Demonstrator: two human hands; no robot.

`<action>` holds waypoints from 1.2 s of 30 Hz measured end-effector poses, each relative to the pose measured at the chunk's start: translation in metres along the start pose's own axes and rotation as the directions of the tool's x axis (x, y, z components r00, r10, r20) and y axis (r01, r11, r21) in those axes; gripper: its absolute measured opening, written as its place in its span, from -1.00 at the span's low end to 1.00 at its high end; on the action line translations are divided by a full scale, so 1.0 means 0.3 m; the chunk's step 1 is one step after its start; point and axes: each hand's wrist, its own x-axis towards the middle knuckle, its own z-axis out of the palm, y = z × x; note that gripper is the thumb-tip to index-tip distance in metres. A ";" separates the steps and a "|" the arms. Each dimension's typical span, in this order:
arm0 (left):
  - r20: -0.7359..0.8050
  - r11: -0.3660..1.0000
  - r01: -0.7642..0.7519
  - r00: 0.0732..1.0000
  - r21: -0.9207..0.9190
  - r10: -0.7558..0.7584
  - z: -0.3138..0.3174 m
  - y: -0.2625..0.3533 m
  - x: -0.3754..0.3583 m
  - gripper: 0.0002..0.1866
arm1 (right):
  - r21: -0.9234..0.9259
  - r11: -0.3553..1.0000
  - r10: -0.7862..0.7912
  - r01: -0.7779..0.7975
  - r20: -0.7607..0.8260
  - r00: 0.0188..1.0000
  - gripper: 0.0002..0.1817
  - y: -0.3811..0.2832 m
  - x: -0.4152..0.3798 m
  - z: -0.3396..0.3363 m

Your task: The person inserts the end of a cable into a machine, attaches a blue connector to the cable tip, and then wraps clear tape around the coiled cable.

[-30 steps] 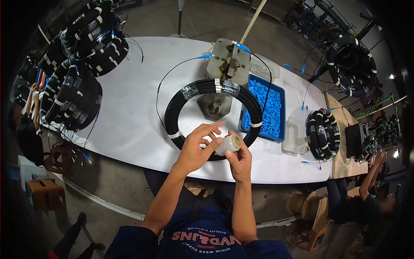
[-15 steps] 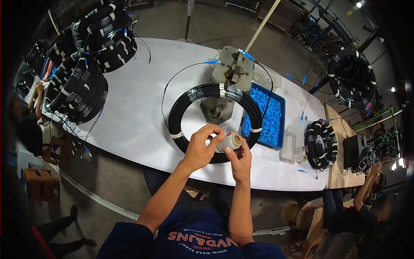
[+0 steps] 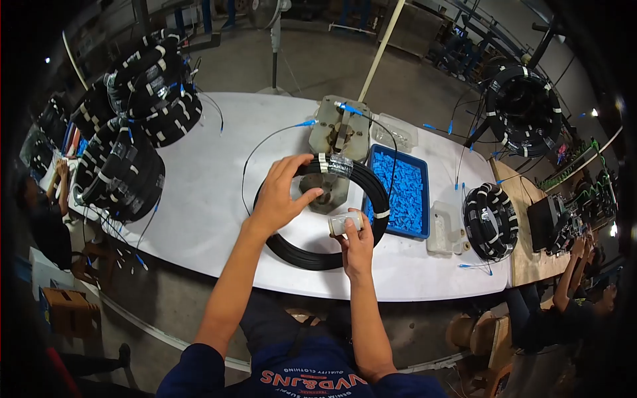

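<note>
A coil of black cable (image 3: 306,258) lies on the white table, bound with white bands and clear film, its two blue-tipped ends arching up. My left hand (image 3: 282,196) is open over the coil's upper left, fingers stretched along the ring toward the film wrap and thumb spread over its centre. In my right hand (image 3: 359,249) is a small roll of clear tape (image 3: 341,223), gripped near the coil's lower right inner side. Behind the coil stands a metal fixture (image 3: 340,129), its lower part showing through the ring.
A blue tray (image 3: 424,199) of small blue connectors sits right of the coil. Clear plastic containers (image 3: 443,229) and another cable coil (image 3: 491,222) lie farther right. Stacked coils (image 3: 123,172) fill the left end. People work at both sides.
My left hand has left the tape roll and moved up and left onto the coil. The right hand keeps the roll, now turned more sideways. The camera view has shifted slightly.
</note>
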 end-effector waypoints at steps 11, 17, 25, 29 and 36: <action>0.233 0.960 0.023 0.968 0.280 -0.091 0.091 -0.125 0.099 -0.45 | 0.103 0.994 0.027 -0.030 0.029 0.999 -0.52 0.105 -0.119 -0.207; 0.065 0.984 0.153 0.985 0.092 -0.160 0.054 -0.074 0.003 -0.56 | -0.088 0.960 -0.278 0.265 -0.206 0.938 -0.50 0.153 -0.208 -0.217; -0.179 0.912 0.299 0.917 -0.281 -0.356 0.027 -0.064 -0.142 -0.64 | -0.353 0.832 -0.522 0.429 -0.232 0.821 -0.51 0.109 -0.197 -0.257; -0.219 0.830 0.393 0.837 -0.396 -0.501 0.061 -0.143 -0.277 -0.67 | -0.008 0.932 -0.352 0.361 -0.251 0.902 -0.49 0.128 -0.163 -0.287; -0.252 0.542 0.346 0.615 -0.766 -0.748 0.171 -0.158 -0.463 -0.79 | 0.332 0.923 -0.188 0.194 -0.052 0.981 -0.50 0.173 -0.057 -0.352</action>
